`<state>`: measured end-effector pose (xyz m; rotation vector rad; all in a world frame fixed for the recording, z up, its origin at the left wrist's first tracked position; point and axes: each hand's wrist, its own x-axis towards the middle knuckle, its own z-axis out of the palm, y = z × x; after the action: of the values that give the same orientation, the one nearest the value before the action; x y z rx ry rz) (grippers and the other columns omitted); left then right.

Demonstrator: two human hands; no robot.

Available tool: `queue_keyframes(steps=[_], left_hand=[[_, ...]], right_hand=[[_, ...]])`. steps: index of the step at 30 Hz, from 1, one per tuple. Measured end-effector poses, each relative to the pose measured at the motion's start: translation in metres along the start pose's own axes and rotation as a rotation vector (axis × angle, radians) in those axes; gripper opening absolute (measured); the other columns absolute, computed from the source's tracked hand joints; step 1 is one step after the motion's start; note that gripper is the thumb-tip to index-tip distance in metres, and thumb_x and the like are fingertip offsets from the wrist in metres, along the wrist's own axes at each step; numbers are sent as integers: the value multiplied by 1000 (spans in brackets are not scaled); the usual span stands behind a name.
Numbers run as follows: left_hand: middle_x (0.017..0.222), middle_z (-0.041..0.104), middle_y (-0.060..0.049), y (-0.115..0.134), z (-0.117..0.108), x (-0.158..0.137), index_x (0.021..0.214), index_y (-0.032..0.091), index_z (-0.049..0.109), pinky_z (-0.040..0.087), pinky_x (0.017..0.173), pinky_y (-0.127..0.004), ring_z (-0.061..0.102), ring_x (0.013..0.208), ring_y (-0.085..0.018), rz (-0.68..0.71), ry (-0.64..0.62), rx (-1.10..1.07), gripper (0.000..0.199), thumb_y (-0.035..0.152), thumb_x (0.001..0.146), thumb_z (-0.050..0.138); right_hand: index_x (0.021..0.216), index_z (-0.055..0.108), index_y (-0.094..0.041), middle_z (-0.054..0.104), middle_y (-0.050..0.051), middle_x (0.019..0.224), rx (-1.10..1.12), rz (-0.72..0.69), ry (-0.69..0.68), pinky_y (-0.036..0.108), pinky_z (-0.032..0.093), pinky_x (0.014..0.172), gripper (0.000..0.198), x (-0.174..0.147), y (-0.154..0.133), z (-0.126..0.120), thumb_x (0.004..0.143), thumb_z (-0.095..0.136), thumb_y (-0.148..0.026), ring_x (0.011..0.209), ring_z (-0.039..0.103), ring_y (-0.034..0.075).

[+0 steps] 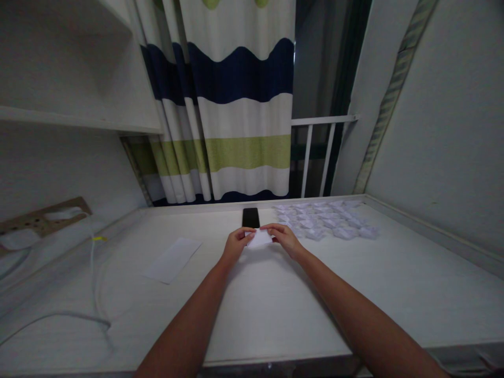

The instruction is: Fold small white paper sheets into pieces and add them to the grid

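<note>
Between my two hands is a small white piece of paper point(260, 239), held just above the white tabletop. My left hand point(237, 242) pinches its left edge between thumb and fingers. On the right edge, the thumb and fingers of my right hand point(284, 239) grip the paper too. A black phone point(251, 217) lies flat right behind the paper, partly covered by my fingers. Off to the left rests a flat white sheet of paper point(173, 260). Several folded white paper pieces point(323, 218) sit in rows at the back right.
The white table point(413, 294) ends at a raised back edge below a striped curtain point(248, 152). A power strip point(43, 223) with plugs is at the left wall, its cable point(59, 315) running onto the table. A shelf point(79, 118) juts out upper left.
</note>
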<state>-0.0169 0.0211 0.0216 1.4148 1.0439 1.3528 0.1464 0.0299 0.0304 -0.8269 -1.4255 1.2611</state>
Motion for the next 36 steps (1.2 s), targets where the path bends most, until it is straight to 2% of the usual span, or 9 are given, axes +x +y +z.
queue_keyframes(steps=[4,8,12,17,20,23,28,36], left_hand=[[58,55,3,0,0,0,83,14,62,32,48,-18,45,52,-8,27,2,-27,34,32,54,66],[69,57,0,1,0,0,91,15,58,37,50,-18,49,57,-9,46,44,-50,40,30,55,66],[77,57,-2,0,1,0,102,17,52,43,52,-21,54,62,-12,46,-3,-31,52,28,53,67],[84,60,-7,-6,4,1,87,12,59,46,55,-25,55,69,-16,20,-116,67,39,23,51,68],[86,62,-9,-10,4,2,87,11,61,45,62,-28,56,72,-18,43,-143,111,38,20,51,69],[82,63,-8,-10,4,2,86,11,62,43,65,-28,56,73,-18,70,-179,83,34,26,56,67],[65,60,-4,-8,2,3,70,12,63,42,60,-26,53,64,-15,69,-85,67,31,41,62,60],[65,60,-3,-8,1,4,68,12,63,42,61,-26,53,64,-15,83,-78,65,28,39,61,61]], right_hand=[[92,58,-20,58,-3,61,22,-8,27,21,42,50,37,1,3,0,57,64,-30,56,54,10],[77,57,-16,58,-2,55,10,40,45,22,42,49,30,4,8,-1,53,67,-32,53,56,11],[71,59,-15,59,-1,54,-16,1,82,23,41,51,26,6,10,-3,53,67,-33,53,55,11],[74,63,-16,61,0,61,-88,-79,95,23,40,50,26,7,8,-2,56,65,-35,55,53,11],[73,64,-16,60,0,59,-93,-102,93,23,39,49,26,7,9,-1,56,65,-34,54,51,10],[71,65,-16,60,0,59,-115,-121,82,23,39,50,23,7,10,-1,56,65,-33,53,50,10],[70,66,-16,61,0,59,-127,-111,72,24,38,51,23,7,10,-1,56,65,-33,54,50,11],[78,66,-16,63,1,65,-104,-92,49,22,37,53,26,6,9,-2,57,65,-31,58,51,11]])
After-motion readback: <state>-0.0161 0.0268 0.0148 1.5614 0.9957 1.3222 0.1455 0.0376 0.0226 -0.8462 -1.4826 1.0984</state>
